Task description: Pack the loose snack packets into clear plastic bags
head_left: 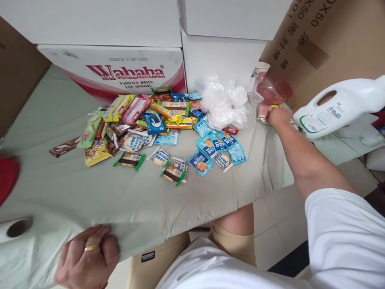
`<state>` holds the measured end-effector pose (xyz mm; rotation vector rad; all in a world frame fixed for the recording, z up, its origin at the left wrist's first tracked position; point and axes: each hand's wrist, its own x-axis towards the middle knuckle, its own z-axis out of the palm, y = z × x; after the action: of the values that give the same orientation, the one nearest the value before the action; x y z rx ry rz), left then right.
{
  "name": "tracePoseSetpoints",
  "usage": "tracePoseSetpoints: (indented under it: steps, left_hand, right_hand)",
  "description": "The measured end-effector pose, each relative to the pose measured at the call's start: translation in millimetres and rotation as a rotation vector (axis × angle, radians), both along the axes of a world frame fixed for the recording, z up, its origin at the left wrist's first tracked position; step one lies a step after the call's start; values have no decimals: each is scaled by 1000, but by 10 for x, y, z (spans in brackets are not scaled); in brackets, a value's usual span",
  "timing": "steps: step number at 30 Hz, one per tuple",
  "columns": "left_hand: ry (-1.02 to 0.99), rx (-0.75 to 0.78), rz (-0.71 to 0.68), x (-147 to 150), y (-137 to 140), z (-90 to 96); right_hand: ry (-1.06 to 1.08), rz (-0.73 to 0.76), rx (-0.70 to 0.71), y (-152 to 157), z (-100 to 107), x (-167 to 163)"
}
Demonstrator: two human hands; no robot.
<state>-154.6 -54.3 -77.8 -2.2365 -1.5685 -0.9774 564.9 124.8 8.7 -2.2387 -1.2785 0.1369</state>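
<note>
My left hand [88,257] rests at the near edge of the cloth-covered table, fingers curled into a fist with a gold ring on one; nothing shows in it. At the far right, my right hand [279,116] is stretched out and looks closed beside a pink can-like container [263,113]. Its fingertips are hidden, so what it grips cannot be made out. Behind it stand a reddish translucent plastic vessel [275,90] and a paper cup [261,68]. A heap of wrapped snacks [144,116] and blue snack packets [201,162] lie mid-table, near a bundle of clear plastic bags [224,102].
A Wahaha water carton [120,72] and white boxes [225,56] line the back. Right of my arm a white detergent bottle [339,106] stands by a large brown carton [337,44]. A white roll [16,228] and a red object [7,178] sit at the left edge.
</note>
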Motion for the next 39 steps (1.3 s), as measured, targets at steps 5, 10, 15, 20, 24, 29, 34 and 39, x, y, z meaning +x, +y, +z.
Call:
tracePoseSetpoints:
  steps: [5, 10, 15, 20, 24, 29, 34, 39]
  left_hand:
    - [50, 11, 16, 23, 14, 30]
    - [72, -55, 57, 81, 22, 95]
    - [141, 12, 50, 133, 51, 147]
    - [181, 63, 38, 144, 73, 148]
    - [184, 55, 44, 115, 56, 110]
    - [230, -10, 39, 137, 14, 145]
    - [221, 6, 11, 184, 5, 215]
    - [240, 11, 9, 162, 11, 179]
  right_hand:
    - [-180, -83, 191, -55, 54, -180]
    - [-188, 245, 268, -81, 246, -767]
    - [-210, 496, 299, -26, 451, -1420]
    - [-315, 554, 316, 240, 661, -1754]
    - [-541, 884, 24, 337, 772, -1909]
    - [-472, 806, -43, 250, 863, -1853]
    - [334, 437, 402, -117, 810, -1692]
    - [1122, 106, 354, -797, 455, -2019]
